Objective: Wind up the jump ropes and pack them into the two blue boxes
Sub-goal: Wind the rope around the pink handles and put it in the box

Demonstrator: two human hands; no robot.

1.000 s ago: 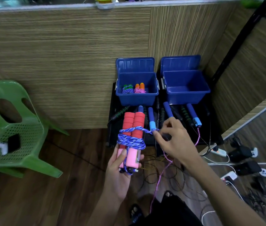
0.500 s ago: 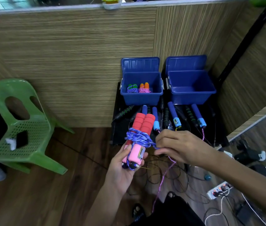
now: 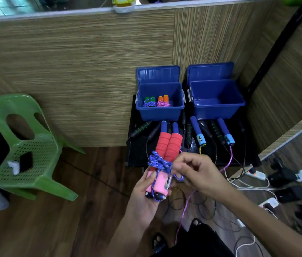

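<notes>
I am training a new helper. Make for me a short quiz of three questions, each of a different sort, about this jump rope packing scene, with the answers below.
1. True or false: the right blue box holds two wound ropes.
2. Which hand holds the red-and-pink handles? A) left hand B) right hand C) neither
3. Fill in: the right hand pinches the blue ____ wrapped round the handles.

Key
1. False: the two wound bundles lie in the left blue box; the right one shows none.
2. A: the left hand grips them.
3. cord
</notes>
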